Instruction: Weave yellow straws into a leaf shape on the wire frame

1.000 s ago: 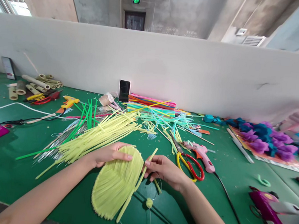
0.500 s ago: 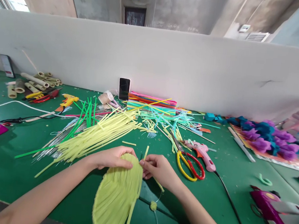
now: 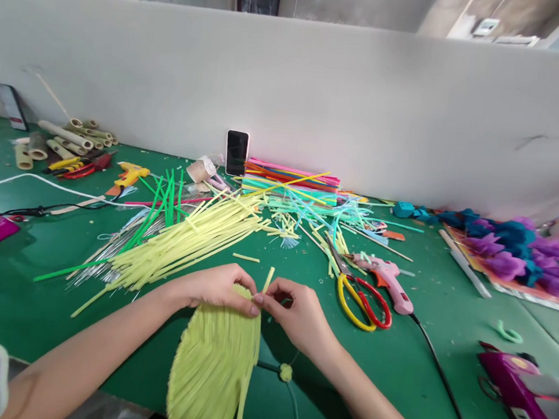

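A leaf-shaped piece (image 3: pixel 212 368) made of yellow-green pipe cleaners laid side by side hangs over the table's near edge. My left hand (image 3: pixel 225 290) is closed on its top, thumb in front and fingers behind. At the piece's upper right edge, my right hand (image 3: pixel 290 306) pinches a single yellow-green pipe cleaner (image 3: pixel 268 279), whose end sticks up above the fingers. The thumbs and fingertips of both hands nearly meet there. Below my right hand, a small yellow-green ball (image 3: pixel 285 372) sits on a thin green stem.
Loose yellow pipe cleaners (image 3: pixel 187 243) lie ahead on the left. Red-and-yellow-handled scissors (image 3: pixel 363 303) and a pink glue gun (image 3: pixel 388 282) with a trailing cord are on the right. A phone (image 3: pixel 237 153) leans against the white partition (image 3: pixel 291 92). Purple flowers (image 3: pixel 506 264) lie far right.
My right hand has shifted up and left, closer to my left thumb. The pipe cleaner that slanted out below it no longer shows there. The camera view has tilted down slightly.
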`<action>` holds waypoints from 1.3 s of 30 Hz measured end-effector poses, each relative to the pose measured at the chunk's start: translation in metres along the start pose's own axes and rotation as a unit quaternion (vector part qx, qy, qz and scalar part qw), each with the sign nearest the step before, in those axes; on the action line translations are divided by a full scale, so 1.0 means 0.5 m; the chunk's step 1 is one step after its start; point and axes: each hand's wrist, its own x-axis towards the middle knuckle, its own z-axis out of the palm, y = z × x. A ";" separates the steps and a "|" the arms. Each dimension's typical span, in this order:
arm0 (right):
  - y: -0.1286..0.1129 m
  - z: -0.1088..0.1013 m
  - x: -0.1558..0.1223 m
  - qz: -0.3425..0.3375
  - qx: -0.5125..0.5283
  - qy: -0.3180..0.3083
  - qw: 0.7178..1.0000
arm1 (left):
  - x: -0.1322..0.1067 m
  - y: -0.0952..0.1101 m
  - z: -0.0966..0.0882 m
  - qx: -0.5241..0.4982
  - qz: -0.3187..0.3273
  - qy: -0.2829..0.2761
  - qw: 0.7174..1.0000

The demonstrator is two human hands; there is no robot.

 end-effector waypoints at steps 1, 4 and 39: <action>-0.001 0.001 0.000 0.002 -0.001 -0.001 1.000 | 0.000 0.001 0.001 0.001 -0.005 -0.003 1.000; -0.003 0.004 -0.002 0.019 0.023 -0.015 0.999 | 0.001 -0.001 0.008 -0.010 -0.022 -0.014 1.000; 0.000 0.001 -0.026 -0.342 -0.272 0.083 0.896 | 0.006 -0.018 -0.016 -0.215 0.005 0.033 0.976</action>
